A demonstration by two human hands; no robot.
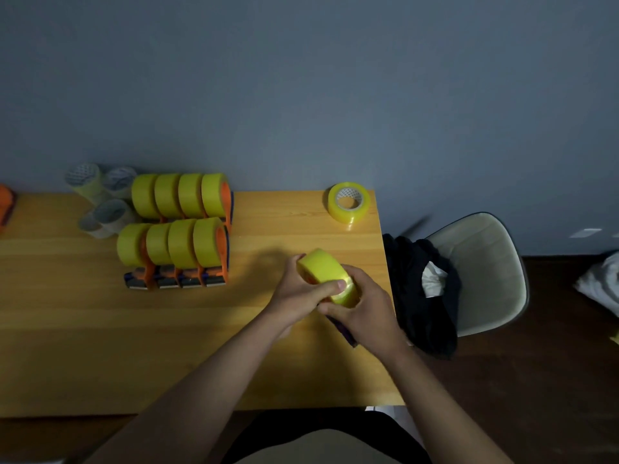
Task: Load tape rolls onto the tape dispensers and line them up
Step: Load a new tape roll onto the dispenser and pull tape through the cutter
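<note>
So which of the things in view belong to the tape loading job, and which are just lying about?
Job:
- yellow roll held in both hands, left hand, right hand
- spare roll at the table's far edge
- loaded dispensers, two rows

Lying about:
- chair
- dark clothing on it
- pale rolls, possibly spares

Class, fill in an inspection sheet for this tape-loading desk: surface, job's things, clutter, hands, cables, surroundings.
Surface: wooden table.
Job's things: eight loaded dispensers in two rows; loose tape roll lying flat at the far right corner; held roll.
Clutter: pale rolls far left.
Hands: left hand and right hand both grip the held roll.
Cables: nothing seen.
Surroundings: chair bearing dark cloth; grey wall.
</note>
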